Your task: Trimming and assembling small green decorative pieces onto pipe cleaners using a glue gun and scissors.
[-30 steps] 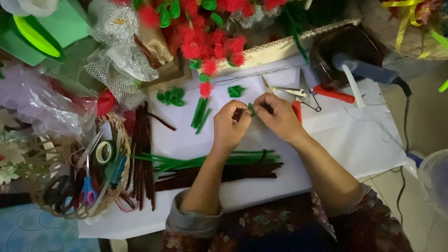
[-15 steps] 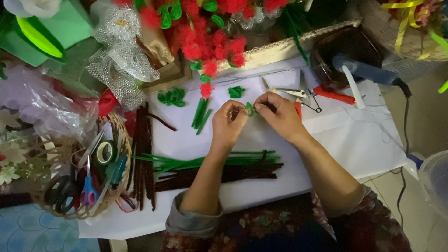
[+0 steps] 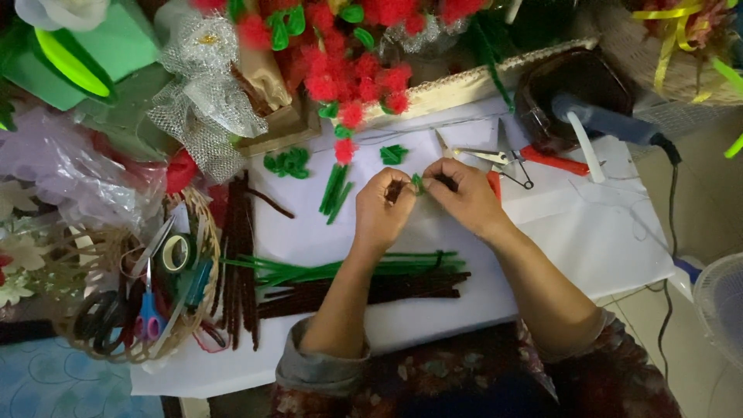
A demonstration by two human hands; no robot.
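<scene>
My left hand (image 3: 385,207) and my right hand (image 3: 462,197) meet at the middle of the frame, fingers curled in and fingertips pinched together on a small green fuzzy pipe-cleaner piece (image 3: 418,183) that sits between them, just above the white paper. A dark bit shows at my right fingertips; I cannot tell what it is.

Under my wrists lies the desk, covered with a broad white paper sheet (image 3: 596,232). Across it, below my hands, run a bundle of long green pipe cleaners (image 3: 340,268) and, touching it on the lower side, a bundle of dark brown pipe cleaners (image 3: 371,290). At lower left a round woven basket (image 3: 197,310) holds a roll of tape and blue-handled scissors (image 3: 147,313). Along the top stands a bunch of red fuzzy pompom flowers (image 3: 352,70). At upper right a blue glue gun (image 3: 611,122) rests, and near my right hand lie small metal snips (image 3: 495,159).
</scene>
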